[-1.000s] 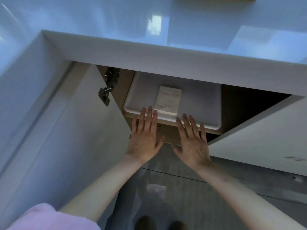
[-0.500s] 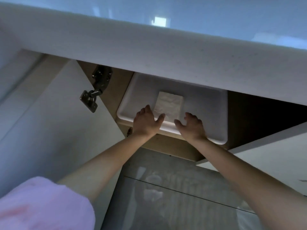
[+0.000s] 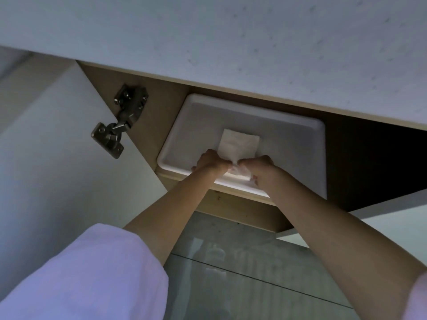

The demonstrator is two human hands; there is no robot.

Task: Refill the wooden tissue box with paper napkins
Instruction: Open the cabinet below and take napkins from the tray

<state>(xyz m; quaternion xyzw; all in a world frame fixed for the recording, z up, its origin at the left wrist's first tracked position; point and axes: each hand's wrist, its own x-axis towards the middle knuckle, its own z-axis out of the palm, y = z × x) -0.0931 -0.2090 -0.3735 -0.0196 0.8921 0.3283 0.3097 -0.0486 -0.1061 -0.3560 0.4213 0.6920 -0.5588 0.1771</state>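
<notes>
A stack of white paper napkins (image 3: 239, 144) lies in a white plastic tray (image 3: 288, 144) on a shelf inside an open cabinet under the counter. My left hand (image 3: 211, 161) grips the near left end of the stack, fingers curled round it. My right hand (image 3: 256, 165) grips the near right end beside it. Both hands meet over the tray's front rim. The wooden tissue box is not in view.
The counter's thick white edge (image 3: 231, 42) overhangs the cabinet. The left cabinet door (image 3: 57, 169) stands open with a metal hinge (image 3: 120, 121). A second white door (image 3: 381, 218) is open at the right. Grey tiled floor (image 3: 242, 273) lies below.
Both hands went from resting flat on the tray's front rim to reaching in and closing on the near end of the napkin stack. The camera dropped lower, closer under the counter.
</notes>
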